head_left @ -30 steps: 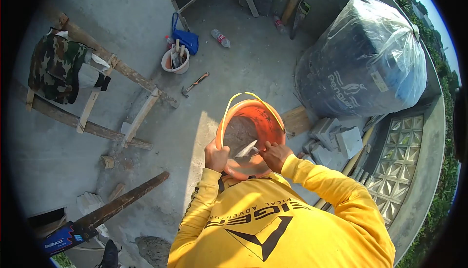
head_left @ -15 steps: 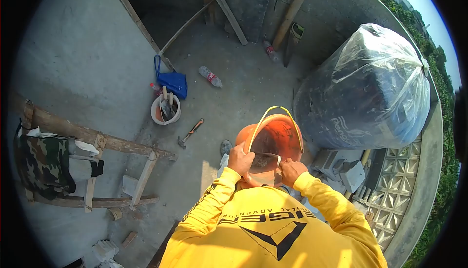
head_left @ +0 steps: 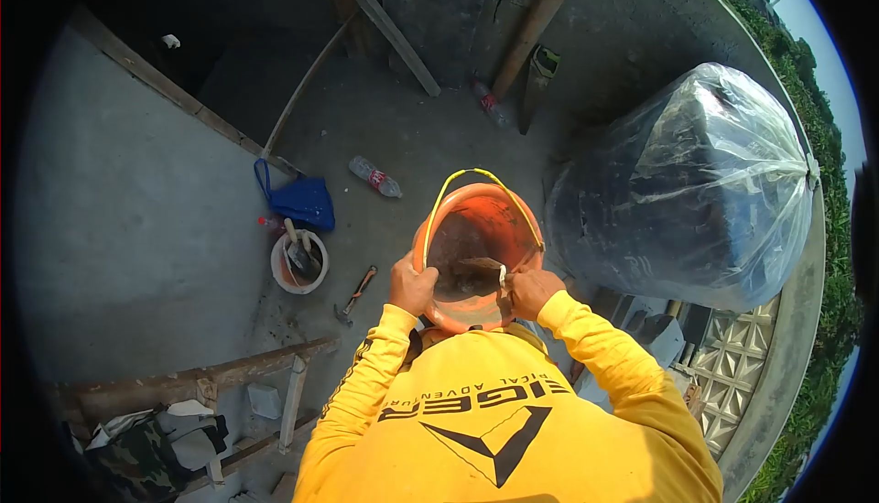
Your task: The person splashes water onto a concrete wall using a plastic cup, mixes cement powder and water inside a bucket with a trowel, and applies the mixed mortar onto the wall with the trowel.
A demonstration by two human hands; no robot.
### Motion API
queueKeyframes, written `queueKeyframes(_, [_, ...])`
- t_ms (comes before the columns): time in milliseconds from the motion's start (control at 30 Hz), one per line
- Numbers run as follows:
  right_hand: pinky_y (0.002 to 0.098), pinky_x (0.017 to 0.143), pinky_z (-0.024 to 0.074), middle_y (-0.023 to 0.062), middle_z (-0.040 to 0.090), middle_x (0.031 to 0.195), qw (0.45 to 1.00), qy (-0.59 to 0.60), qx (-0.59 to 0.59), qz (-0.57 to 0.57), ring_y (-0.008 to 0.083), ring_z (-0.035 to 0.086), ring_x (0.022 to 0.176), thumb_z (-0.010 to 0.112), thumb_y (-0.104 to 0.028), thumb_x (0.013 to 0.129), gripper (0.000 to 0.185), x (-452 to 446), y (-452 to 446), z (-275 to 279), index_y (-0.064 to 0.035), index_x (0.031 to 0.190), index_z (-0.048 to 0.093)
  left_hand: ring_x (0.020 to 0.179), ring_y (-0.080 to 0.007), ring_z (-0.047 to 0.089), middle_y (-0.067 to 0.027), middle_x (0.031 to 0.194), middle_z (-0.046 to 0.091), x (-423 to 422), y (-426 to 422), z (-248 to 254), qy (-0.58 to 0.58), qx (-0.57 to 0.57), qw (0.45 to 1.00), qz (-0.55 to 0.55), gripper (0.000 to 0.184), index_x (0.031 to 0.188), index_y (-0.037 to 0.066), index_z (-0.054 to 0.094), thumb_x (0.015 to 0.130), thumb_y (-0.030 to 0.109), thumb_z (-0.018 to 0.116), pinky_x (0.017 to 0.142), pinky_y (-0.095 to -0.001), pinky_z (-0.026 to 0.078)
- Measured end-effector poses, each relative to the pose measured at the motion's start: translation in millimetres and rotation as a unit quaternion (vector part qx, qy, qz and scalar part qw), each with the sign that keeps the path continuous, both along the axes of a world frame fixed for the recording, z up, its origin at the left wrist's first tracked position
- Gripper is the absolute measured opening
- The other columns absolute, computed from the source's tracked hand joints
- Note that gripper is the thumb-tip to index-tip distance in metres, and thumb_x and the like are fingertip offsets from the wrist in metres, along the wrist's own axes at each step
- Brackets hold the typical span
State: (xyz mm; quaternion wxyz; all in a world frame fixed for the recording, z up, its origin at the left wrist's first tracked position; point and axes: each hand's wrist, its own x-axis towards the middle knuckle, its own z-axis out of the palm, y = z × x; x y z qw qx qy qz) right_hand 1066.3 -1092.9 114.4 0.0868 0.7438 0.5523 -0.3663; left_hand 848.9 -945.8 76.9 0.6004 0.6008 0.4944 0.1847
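Our left hand (head_left: 414, 286) pinches the orange bucket (head_left: 509, 216) at its rim, our right hand (head_left: 535, 292) grips a trowel (head_left: 482, 265) already inside the bucket, and the grey material (head_left: 455, 241) remaining there suggests unfinished work.

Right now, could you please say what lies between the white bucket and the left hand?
In the head view, a hammer lies on the floor between the white bucket and left hand.
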Motion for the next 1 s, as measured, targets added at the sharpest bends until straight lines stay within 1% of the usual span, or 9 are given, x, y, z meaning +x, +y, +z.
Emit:
queueKeyframes(33, [0.048,0.079,0.0556,0.0214,0.068,0.111,0.999,-0.012,0.046,0.004,0.04,0.069,0.089,0.067,-0.02,0.082,0.032,12,20,-4,-0.0061,0.111,0.07,0.058,-0.019,0.051,-0.0116,0.066,0.054,7,19,-16,0.002,0.025,1.0,0.001,0.03,0.101,-0.007,0.065,0.076,0.009,0.057,0.059,-0.0375,0.047])
queueKeyframes(133, [0.0467,0.08,0.0563,0.0214,0.064,0.122,0.994,-0.051,0.082,0.049,0.04,0.069,0.094,0.066,-0.019,0.083,0.035,52,97,-12,-0.0039,0.115,0.067,0.059,-0.0196,0.052,-0.0123,0.065,0.056,43,79,-22,0.003,0.036,0.999,0.034,0.029,0.098,-0.007,0.065,0.076,0.01,0.058,0.06,-0.038,0.048])
queueKeyframes(400, [0.0459,0.078,0.0569,0.0191,0.065,0.113,0.972,-0.029,0.047,0.23,0.0362,0.07,0.093,0.063,-0.015,0.085,0.031,168,302,-21,-0.0064,0.114,0.068,0.062,-0.0375,0.061,-0.0236,0.07,0.061,145,227,-23,0.06,0.076,0.98,0.172,0.023,0.091,-0.005,0.063,0.076,0.012,0.06,0.064,-0.045,0.05])
queueKeyframes(433, [0.0483,0.079,0.0573,0.0227,0.066,0.111,0.969,-0.012,0.061,0.241,0.0387,0.071,0.09,0.057,-0.02,0.092,0.036,181,327,-8,-0.0015,0.122,0.066,0.063,-0.0382,0.061,-0.0229,0.069,0.061,153,239,-20,0.065,0.055,0.978,0.188,0.023,0.091,-0.005,0.063,0.076,0.012,0.061,0.064,-0.0455,0.05])
queueKeyframes(533, [0.0487,0.076,0.0562,0.0203,0.066,0.105,0.965,0.021,0.084,0.249,0.0389,0.069,0.088,0.062,-0.018,0.087,0.034,211,389,-6,-0.0116,0.12,0.069,0.064,-0.0389,0.062,-0.0227,0.069,0.061,178,269,-13,0.048,0.069,0.967,0.242,0.023,0.091,-0.004,0.063,0.076,0.013,0.061,0.064,-0.0461,0.05])
queueKeyframes(667, [0.0492,0.076,0.0563,0.0219,0.066,0.101,0.955,0.019,0.088,0.284,0.0419,0.068,0.087,0.061,-0.018,0.088,0.034,235,461,-11,-0.0121,0.121,0.068,0.065,-0.0403,0.063,-0.0236,0.069,0.063,196,317,-11,0.045,0.072,0.949,0.303,0.019,0.086,-0.003,0.061,0.077,0.013,0.061,0.064,-0.0471,0.05])
queueKeyframes(800, [0.0487,0.07,0.0565,0.0235,0.071,0.098,0.953,0.058,0.187,0.233,0.0407,0.07,0.082,0.061,-0.021,0.091,0.033,237,533,-23,-0.0108,0.121,0.068,0.059,-0.0362,0.059,-0.0214,0.065,0.059,190,380,-15,0.06,0.082,0.932,0.349,0.016,0.082,-0.002,0.058,0.078,0.013,0.061,0.06,-0.0448,0.048])
queueKeyframes(933, [0.0498,0.067,0.0551,0.0208,0.072,0.095,0.967,-0.011,0.131,0.22,0.0402,0.07,0.081,0.063,-0.024,0.09,0.031,219,626,-49,-0.0072,0.117,0.061,0.053,-0.0275,0.053,-0.0174,0.063,0.055,173,471,-29,0.032,0.087,0.917,0.389,0.016,0.088,-0.002,0.06,0.08,0.012,0.061,0.056,-0.0417,0.046])
queueKeyframes(1000, [0.0519,0.066,0.0538,0.0192,0.072,0.09,0.961,0.027,0.141,0.235,0.0413,0.07,0.078,0.069,-0.022,0.085,0.034,201,681,-47,-0.0057,0.112,0.057,0.053,-0.0265,0.053,-0.0166,0.063,0.055,159,525,-24,0.02,0.106,0.916,0.387,0.018,0.093,-0.002,0.062,0.081,0.011,0.061,0.056,-0.0416,0.046])
